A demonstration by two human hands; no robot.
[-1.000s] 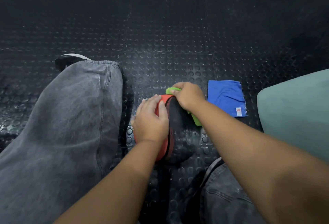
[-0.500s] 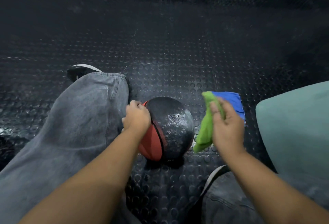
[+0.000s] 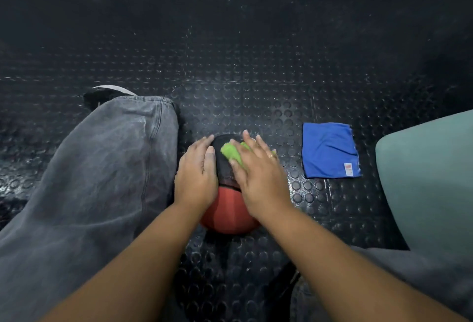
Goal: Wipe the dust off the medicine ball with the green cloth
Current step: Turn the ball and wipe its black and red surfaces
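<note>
Right hand grip: right hand (image 3: 258,178) lies flat and wide, fingers spread, pressing the green cloth (image 3: 231,153) down by palm and finger pressure, with nothing pinched.
Left hand grip: left hand (image 3: 197,174) is laid flat against the ball's side, fingers straight and together, bracing it and not clutching.
Medicine ball (image 3: 227,215): on the studded floor (image 3: 256,86), under and between both hands, with its black half beneath the cloth and its red half back toward the wrists.
Green cloth: bunched under the right fingers, with a fold showing on the side of the left thumb.
Step in hand: apparently wiping the black upper face.
Next move: probably steady downward pressure while sweeping, with the left hand holding or turning the ball to bring up the red half.
Blue cloth (image 3: 330,150): flat on the floor well outside the right hand, untouched.
Grey trouser leg (image 3: 102,168): just outside the left hand.
</note>
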